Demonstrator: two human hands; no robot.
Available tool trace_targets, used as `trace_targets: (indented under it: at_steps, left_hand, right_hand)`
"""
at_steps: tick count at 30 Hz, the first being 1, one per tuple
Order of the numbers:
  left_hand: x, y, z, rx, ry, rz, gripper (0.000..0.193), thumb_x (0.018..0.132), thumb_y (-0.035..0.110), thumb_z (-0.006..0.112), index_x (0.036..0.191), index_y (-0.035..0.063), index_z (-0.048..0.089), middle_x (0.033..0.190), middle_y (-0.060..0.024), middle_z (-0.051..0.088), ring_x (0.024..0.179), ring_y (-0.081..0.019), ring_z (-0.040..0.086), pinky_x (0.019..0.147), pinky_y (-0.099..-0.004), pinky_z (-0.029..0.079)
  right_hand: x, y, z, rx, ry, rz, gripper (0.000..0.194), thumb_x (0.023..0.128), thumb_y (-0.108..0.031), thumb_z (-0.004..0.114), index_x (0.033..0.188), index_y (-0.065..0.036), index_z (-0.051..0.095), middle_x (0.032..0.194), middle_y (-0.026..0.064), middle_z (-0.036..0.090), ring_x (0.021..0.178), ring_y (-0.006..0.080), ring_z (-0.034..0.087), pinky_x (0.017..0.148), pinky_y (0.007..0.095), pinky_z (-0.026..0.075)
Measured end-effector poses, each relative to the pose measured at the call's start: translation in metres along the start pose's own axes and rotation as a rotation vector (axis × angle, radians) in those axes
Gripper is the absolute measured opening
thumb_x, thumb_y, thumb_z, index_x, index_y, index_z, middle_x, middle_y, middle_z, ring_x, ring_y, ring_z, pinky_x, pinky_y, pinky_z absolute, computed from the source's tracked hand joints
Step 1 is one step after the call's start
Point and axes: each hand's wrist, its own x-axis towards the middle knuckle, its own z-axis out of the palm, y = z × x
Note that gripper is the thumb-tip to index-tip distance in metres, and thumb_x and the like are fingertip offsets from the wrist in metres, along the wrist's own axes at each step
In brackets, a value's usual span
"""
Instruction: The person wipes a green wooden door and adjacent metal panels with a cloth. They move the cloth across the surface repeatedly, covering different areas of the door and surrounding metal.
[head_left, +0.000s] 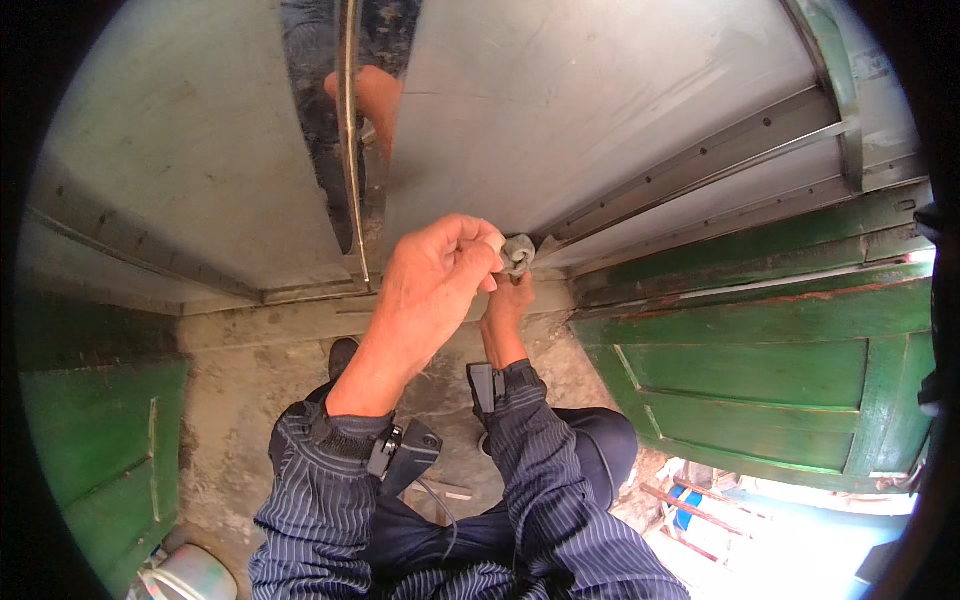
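My right hand (508, 300) grips a crumpled grey-green cloth (519, 256) low against the metal door panel (585, 112), near the inner end of a riveted metal strip (697, 154). Closer to the camera, my left hand (431, 292) is raised with its fingers curled in and the thumb against them. No object shows in it. In the picture its fingertips overlap the cloth's edge, but I cannot tell whether they touch it. A narrow bright metal trim (349, 135) runs down a shiny reflective band (315, 90) left of my hands.
Green panelled wooden doors stand at the right (750, 375) and left (105, 435). A low sill (285, 319) runs beneath the metal panels. A white bucket (195, 574) stands at lower left. Outside at lower right are wooden bars (694, 510) and a blue object (686, 508).
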Motion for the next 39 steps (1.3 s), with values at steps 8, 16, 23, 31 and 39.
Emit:
trace_targets:
  at_steps: [8, 16, 23, 31, 39]
  left_hand:
    - [-0.002, 0.005, -0.003, -0.072, 0.014, -0.023, 0.021, 0.099, 0.019, 0.062, 0.105, -0.0001, 0.069, 0.092, -0.0036, 0.067, 0.081, -0.0107, 0.060, 0.074, -0.0261, 0.046]
    - [-0.003, 0.010, -0.005, -0.097, 0.021, 0.023, 0.021, 0.098, 0.020, 0.063, 0.105, 0.0001, 0.068, 0.089, -0.0039, 0.068, 0.079, -0.0107, 0.060, 0.073, -0.0265, 0.046]
    - [-0.003, 0.014, -0.001, -0.092, 0.018, 0.031, 0.023, 0.098, 0.021, 0.064, 0.106, -0.0007, 0.068, 0.089, -0.0047, 0.068, 0.079, -0.0113, 0.061, 0.072, -0.0272, 0.047]
    - [-0.004, 0.016, -0.001, -0.095, 0.026, 0.025, 0.026, 0.099, 0.022, 0.064, 0.109, -0.0019, 0.067, 0.090, -0.0053, 0.068, 0.079, -0.0117, 0.061, 0.072, -0.0276, 0.047]
    - [-0.004, 0.014, -0.001, -0.105, 0.006, 0.032, 0.027, 0.098, 0.023, 0.064, 0.110, -0.0018, 0.068, 0.092, -0.0061, 0.069, 0.080, -0.0119, 0.062, 0.073, -0.0272, 0.047]
  right_hand:
    - [-0.012, -0.098, 0.014, 0.072, -0.064, -0.246, 0.026, 0.098, 0.000, 0.062, 0.124, 0.005, 0.059, 0.115, 0.0108, 0.067, 0.102, 0.0205, 0.069, 0.086, 0.0357, 0.062]
    - [-0.020, -0.202, 0.026, 0.040, -0.084, -0.441, 0.024, 0.099, -0.006, 0.064, 0.121, 0.003, 0.061, 0.116, 0.0101, 0.068, 0.101, 0.0196, 0.069, 0.084, 0.0348, 0.062]
    - [-0.020, -0.291, 0.038, -0.007, -0.074, -0.696, 0.032, 0.097, -0.002, 0.065, 0.125, 0.007, 0.054, 0.117, 0.0151, 0.067, 0.098, 0.0212, 0.069, 0.079, 0.0326, 0.062]
    - [-0.027, -0.391, 0.055, -0.111, -0.062, -0.942, 0.041, 0.095, 0.003, 0.060, 0.132, 0.006, 0.041, 0.114, 0.0234, 0.065, 0.084, 0.0237, 0.072, 0.066, 0.0329, 0.063]
    - [-0.008, -0.363, 0.059, -0.154, -0.113, -1.170, 0.029, 0.095, 0.004, 0.064, 0.123, 0.003, 0.056, 0.113, 0.0128, 0.067, 0.084, 0.0134, 0.068, 0.061, 0.0254, 0.059]
